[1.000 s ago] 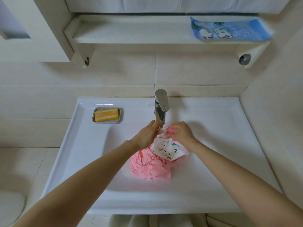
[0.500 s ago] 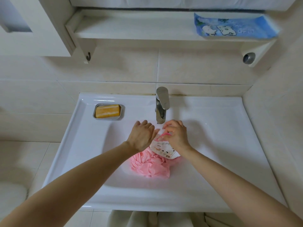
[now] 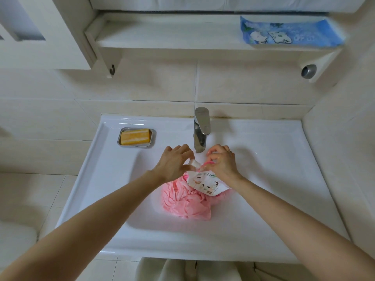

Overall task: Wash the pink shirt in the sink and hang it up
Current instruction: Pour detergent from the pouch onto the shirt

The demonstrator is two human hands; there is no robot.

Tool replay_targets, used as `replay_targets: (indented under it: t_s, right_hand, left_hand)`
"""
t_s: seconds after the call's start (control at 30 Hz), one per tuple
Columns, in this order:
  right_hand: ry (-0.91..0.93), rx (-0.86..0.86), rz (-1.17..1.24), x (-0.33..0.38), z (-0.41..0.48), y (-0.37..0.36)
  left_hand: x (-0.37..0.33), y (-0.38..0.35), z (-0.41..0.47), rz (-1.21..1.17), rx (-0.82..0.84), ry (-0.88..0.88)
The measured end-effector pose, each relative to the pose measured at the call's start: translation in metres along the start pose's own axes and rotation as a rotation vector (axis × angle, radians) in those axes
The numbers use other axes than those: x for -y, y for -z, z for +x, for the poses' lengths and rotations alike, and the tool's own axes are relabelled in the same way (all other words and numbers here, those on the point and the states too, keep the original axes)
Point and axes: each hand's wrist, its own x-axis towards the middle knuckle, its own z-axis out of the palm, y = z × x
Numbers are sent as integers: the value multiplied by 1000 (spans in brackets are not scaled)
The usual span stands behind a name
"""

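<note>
Pink cloth, the pink shirt (image 3: 186,201), lies bunched and wet-looking in the basin of the white sink (image 3: 263,179), a little nearer than the tap (image 3: 200,130). We see neither hand holding it: both work just above its far edge, on a white pouch (image 3: 205,184) printed with small cartoon figures. The pouch rests tilted across the far right part of the shirt, touching it.

We see the right hand (image 3: 222,163) curled over the pouch's top, holding it there, with thumb and forefinger closed narrowly at a thin pink strip (image 3: 209,163). The left hand (image 3: 174,163) comes in from the left with its fingers bent, its fingertips pinching a small white spout (image 3: 195,163) at the pouch's corner. The two hands are close together, just below the mouth of the tap. Whether water is running, we cannot tell.

On the sink's far left ledge a steel dish (image 3: 153,138) holds an orange bar of soap (image 3: 135,136). Above, a shelf (image 3: 162,37) carries a blue packet (image 3: 290,32) at its right end, and a dark hook (image 3: 112,69) hangs under its left end.
</note>
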Motion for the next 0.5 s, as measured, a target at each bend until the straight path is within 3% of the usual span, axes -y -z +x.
replay_targets:
  t_s: [0.33,0.5]
  right_hand:
    - [17,3,-3,-2,0,-4]
    - [-14,3,33,-1,0,-4]
  left_hand:
    - [1,6,-3,-26,-14,65]
    - [1,2,-2,18,-4,-9]
